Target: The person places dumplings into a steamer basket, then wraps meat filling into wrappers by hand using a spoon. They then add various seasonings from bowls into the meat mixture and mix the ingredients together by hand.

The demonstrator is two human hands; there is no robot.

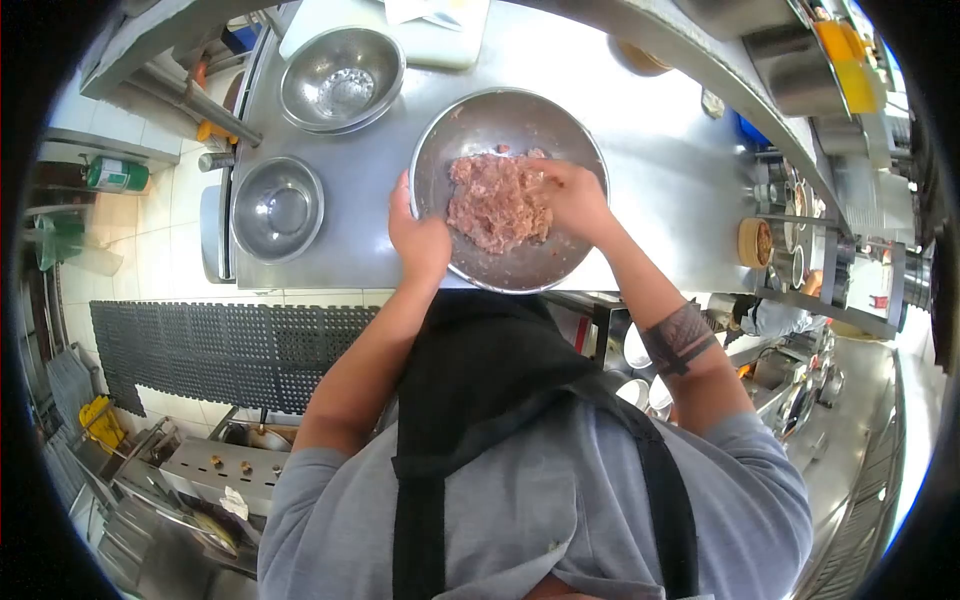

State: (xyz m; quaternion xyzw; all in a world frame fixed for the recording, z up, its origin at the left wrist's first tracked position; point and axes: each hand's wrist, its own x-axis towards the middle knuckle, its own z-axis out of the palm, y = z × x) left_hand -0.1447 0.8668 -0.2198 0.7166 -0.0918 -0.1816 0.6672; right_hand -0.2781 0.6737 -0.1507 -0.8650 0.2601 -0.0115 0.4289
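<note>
A large metal bowl [510, 107] stands near the front edge of the steel counter, with a mass of ground meat [495, 205] inside. Small bits of meat cling to its inner wall. My left hand [420, 240] grips the bowl's left rim, thumb side up against the wall. Inside the bowl, my right hand [575, 200] presses into the right side of the meat, its fingertips partly hidden in it.
Two smaller metal bowls, one stacked or double-rimmed [343, 80] and one single [277, 210], stand on the left. Behind is a white cutting board [440, 35]. A shelf edge [720, 70] runs over the right side. Another person [785, 318] is at far right.
</note>
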